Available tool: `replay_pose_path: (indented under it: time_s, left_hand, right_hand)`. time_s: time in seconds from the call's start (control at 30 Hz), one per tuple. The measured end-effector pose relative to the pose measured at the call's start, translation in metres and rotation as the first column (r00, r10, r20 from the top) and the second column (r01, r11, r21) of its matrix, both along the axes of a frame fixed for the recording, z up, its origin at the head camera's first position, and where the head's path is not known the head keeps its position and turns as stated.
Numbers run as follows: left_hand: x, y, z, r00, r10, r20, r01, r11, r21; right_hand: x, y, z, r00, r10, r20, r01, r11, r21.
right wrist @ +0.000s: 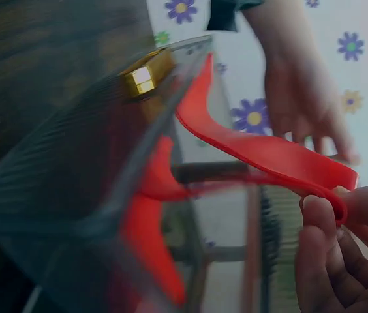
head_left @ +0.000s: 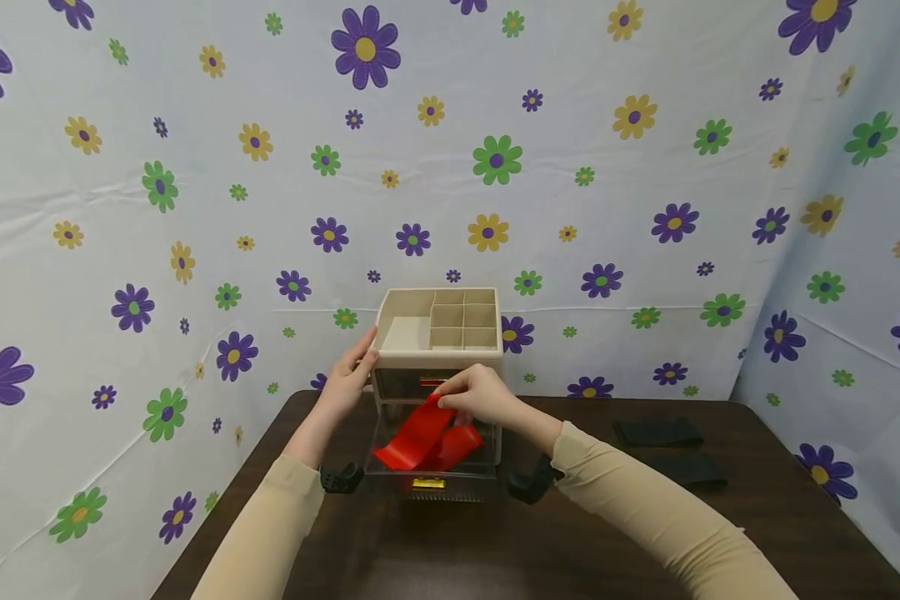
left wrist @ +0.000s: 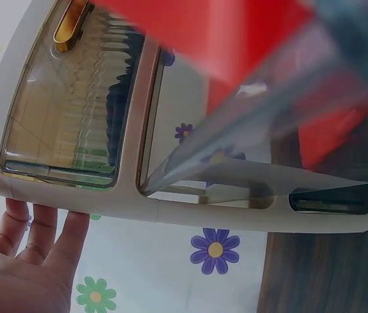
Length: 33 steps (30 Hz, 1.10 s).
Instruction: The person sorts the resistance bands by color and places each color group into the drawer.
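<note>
A cream desktop organizer (head_left: 438, 357) stands upright with its lower clear drawer (head_left: 457, 487) pulled out. My right hand (head_left: 487, 396) pinches a flat red exercise band (head_left: 416, 437) between thumb and fingers, above that drawer. Folds of the band hang down into the drawer; in the right wrist view a loop of the band (right wrist: 256, 149) runs from the fingertips to the drawer's rim. On the organizer's left side rests my left hand (head_left: 348, 379), thumb near the front edge. The left wrist view shows the fingers of this hand (left wrist: 66, 244) extended against the side wall.
An upper drawer (head_left: 401, 383) with a gold handle is closed. Compartments (head_left: 447, 337) form the organizer's top. Two black folded bands (head_left: 660, 432) lie on the dark table (head_left: 570, 533) at the right. A flowered cloth (head_left: 435, 125) hangs behind.
</note>
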<state>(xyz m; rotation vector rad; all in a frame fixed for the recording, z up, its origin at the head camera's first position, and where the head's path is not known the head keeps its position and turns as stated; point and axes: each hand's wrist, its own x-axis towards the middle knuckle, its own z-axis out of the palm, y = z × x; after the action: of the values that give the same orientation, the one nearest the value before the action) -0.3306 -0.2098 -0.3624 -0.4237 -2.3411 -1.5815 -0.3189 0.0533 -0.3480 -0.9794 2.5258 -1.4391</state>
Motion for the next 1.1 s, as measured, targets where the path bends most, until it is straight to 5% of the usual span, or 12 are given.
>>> replay_pose_path:
  time_s: [0.33, 0.97, 1.1]
  left_hand:
    - [-0.002, 0.001, -0.002, 1.000, -0.022, 0.012, 0.022, 1.000, 0.018]
    - [0.000, 0.003, 0.001, 0.999, -0.024, 0.020, 0.024, 0.999, 0.040]
    - [0.010, 0.007, 0.010, 0.999, -0.032, 0.034, 0.030, 0.999, 0.035]
  right_hand:
    - [-0.005, 0.008, -0.023, 0.997, -0.046, -0.058, 0.055, 0.987, 0.153]
    - [-0.007, 0.022, -0.022, 0.992, -0.057, -0.111, 0.086, 0.956, 0.281]
    - [-0.007, 0.027, -0.021, 0.994, -0.054, -0.099, 0.079, 0.960, 0.268]
